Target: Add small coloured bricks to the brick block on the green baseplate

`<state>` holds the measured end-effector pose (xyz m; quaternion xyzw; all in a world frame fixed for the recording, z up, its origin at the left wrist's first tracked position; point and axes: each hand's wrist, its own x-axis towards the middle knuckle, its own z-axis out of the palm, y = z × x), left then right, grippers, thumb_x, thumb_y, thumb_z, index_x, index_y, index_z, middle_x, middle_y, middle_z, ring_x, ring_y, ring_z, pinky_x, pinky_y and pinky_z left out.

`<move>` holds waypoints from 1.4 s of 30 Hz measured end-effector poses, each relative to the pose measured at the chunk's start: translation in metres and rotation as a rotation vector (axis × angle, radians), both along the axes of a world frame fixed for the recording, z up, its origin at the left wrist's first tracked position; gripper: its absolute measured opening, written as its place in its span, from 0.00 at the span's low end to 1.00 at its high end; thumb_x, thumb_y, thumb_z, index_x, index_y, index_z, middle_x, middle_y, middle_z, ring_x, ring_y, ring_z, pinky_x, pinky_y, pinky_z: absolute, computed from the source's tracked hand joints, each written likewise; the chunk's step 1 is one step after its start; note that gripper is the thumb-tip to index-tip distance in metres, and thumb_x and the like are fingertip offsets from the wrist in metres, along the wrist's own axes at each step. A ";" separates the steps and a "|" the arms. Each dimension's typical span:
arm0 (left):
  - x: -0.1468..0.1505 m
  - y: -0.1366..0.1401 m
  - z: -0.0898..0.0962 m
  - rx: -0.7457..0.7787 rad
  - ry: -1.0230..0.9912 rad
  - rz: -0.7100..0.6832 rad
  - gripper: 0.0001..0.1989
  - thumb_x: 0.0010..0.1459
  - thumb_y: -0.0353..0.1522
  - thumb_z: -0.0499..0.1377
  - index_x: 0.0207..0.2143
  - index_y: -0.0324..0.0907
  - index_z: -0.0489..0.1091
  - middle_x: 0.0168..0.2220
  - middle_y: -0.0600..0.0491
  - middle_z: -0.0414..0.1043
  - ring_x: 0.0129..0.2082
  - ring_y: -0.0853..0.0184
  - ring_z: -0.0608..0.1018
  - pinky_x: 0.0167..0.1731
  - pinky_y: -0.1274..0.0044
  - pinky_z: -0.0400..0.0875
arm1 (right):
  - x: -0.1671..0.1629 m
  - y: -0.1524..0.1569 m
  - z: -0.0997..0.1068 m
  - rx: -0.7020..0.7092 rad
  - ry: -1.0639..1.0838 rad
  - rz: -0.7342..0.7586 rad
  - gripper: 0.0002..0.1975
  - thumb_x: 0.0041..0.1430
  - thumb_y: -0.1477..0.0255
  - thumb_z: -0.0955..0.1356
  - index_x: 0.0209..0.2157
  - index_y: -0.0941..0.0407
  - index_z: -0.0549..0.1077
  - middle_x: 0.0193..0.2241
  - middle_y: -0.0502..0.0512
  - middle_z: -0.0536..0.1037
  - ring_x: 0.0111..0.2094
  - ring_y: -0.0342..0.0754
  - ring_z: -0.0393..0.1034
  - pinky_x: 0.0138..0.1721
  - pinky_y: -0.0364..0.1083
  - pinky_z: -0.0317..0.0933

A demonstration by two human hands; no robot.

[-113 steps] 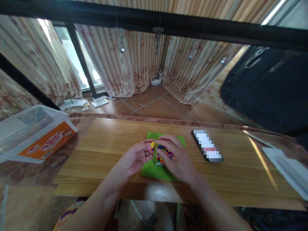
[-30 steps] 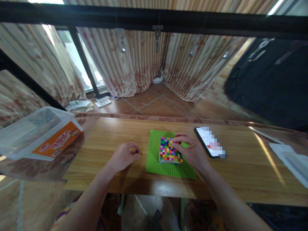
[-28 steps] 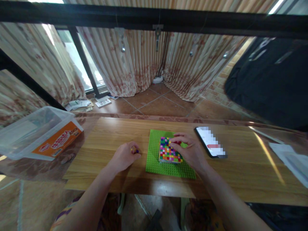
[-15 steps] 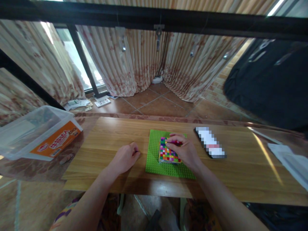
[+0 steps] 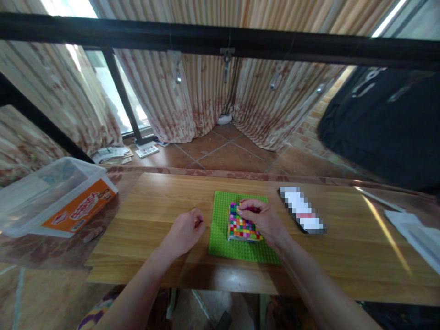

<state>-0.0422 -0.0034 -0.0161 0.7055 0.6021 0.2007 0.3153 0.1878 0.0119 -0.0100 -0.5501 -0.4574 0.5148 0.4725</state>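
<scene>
A green studded baseplate [image 5: 218, 233] lies on the wooden table. On it sits a square block of small multicoloured bricks [image 5: 240, 227], in pink, red, yellow, green, white and orange. My right hand [image 5: 264, 220] reaches over the block's right side, its thumb and fingers pinched at the top surface. Whether a small brick is between those fingertips is hidden. To the left of the baseplate, my left hand [image 5: 187, 231] rests by the tabletop with its fingers curled. A tiny dark spot shows at its fingertips, too small to name.
A phone [image 5: 300, 208] with a blurred screen lies right of the baseplate. Beyond the table's left end stands a clear plastic box [image 5: 79, 183] with an orange label. White sheets [image 5: 412, 233] lie at the far right. A dark bar [image 5: 206, 39] crosses the top.
The whole view has shifted slightly, so everything sits lower in the picture. My left hand has moved a little toward the baseplate. My right hand stays on the brick block.
</scene>
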 end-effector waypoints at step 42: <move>0.060 -0.002 0.025 -0.592 -1.428 0.205 0.16 0.39 0.31 0.71 0.31 0.38 0.71 0.21 0.61 0.59 0.18 0.81 0.59 0.18 0.87 0.50 | -0.033 -0.035 0.028 0.505 -0.590 0.004 0.02 0.52 0.70 0.72 0.29 0.52 0.75 0.34 0.51 0.78 0.41 0.48 0.70 0.44 0.50 0.61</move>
